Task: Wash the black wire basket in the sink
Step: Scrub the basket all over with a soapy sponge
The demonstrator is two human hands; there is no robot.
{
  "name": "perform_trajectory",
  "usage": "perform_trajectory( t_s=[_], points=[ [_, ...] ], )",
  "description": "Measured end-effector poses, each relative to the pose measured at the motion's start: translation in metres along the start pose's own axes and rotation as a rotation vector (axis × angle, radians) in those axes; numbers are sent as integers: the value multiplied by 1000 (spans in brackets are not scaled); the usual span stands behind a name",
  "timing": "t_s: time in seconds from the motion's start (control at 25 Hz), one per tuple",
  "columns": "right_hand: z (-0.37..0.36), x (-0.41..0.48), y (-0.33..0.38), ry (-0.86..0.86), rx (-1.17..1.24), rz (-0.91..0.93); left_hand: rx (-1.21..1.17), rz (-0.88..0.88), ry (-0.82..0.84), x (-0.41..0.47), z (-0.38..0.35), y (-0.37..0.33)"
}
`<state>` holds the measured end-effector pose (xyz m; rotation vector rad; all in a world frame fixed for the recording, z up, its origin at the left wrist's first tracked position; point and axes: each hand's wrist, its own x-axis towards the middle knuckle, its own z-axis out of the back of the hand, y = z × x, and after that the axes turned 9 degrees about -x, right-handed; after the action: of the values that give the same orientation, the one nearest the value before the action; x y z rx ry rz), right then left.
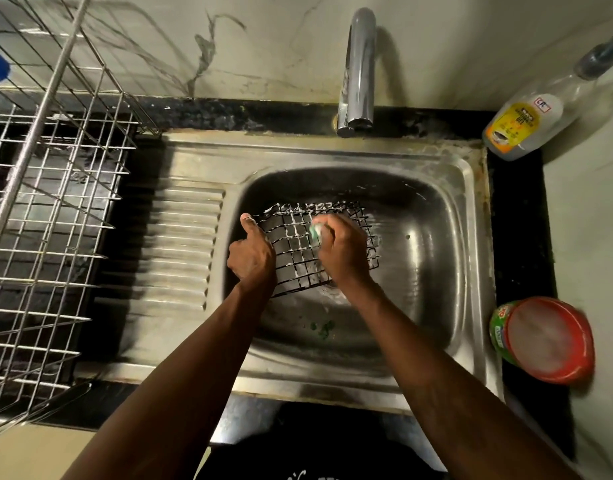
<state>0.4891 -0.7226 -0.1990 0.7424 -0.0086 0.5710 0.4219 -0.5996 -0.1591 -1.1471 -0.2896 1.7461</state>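
Gripping the stiff, likely slippery basket (294, 244) by its left rim, the left hand (251, 254) is steadying it while right fingers (330, 226) are pinching a sponge (315, 232).

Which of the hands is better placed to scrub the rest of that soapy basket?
Right. The right hand holds the green scrubber against the black wire basket; the left hand grips its edge, steadying it.
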Motion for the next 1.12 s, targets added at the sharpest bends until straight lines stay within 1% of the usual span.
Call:
perform_trajectory(
  t_s=[0.12,0.2,0.32,0.4,0.48,0.56,0.64,0.76,0.84,0.96,1.0,1.12],
  points=[
    [-9,55,1,66,36,-20,17,-22,8,-1,0,-2],
    [-10,56,-1,107,19,5,22,-14,9,-1,0,-3],
    [1,0,-11,86,-41,32,46,-15,12,2,-1,-2],
    [16,-45,-20,81,-29,42,49,-29,8,4,-2,-3],
    [19,-57,-28,44,-25,10,65,-41,5,5,-3,-3],
    [12,-35,-29,5,-10,-41,63,-38,5,2,-3,-3],
    [-2,5,-25,-36,13,-82,45,-42,0,0,-4,-3],
    [-13,40,-24,44,-29,-82,30,-13,-12,0,-4,-3],
    [-6,25,-28,40,-91,-83,39,20,12,-2,-6,-2],
    [17,-22,-48,10,-140,-15,54,26,47,-8,-10,12],
    [23,-41,-54,33,-146,-2,66,38,52,-10,-10,17],
    [34,-82,-59,78,-103,-40,43,102,69,-15,-9,23]
  ],
)
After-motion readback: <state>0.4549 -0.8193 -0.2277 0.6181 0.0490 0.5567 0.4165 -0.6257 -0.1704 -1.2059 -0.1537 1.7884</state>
